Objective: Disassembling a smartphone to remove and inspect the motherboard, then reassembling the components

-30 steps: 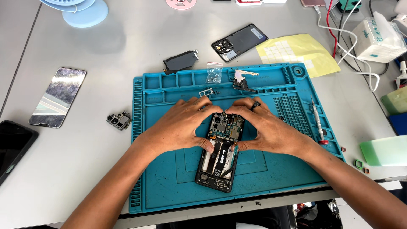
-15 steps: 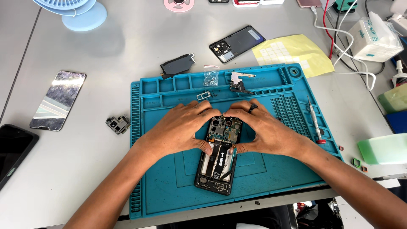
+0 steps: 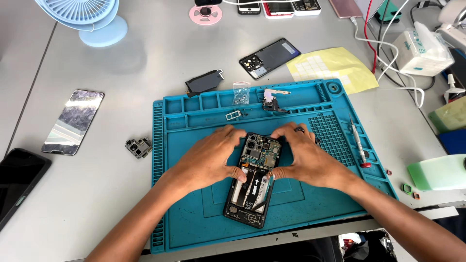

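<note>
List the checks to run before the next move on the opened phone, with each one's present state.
1. Opened phone lies flat on the blue mat: ok.
2. Left hand and right hand both grip its upper end: ok.
3. Screwdriver lies on the mat beside the right hand, in reach: ok.
4. Loose camera module lies off the mat on the table: not ok.
5. All screws out of the board: cannot tell.
</note>
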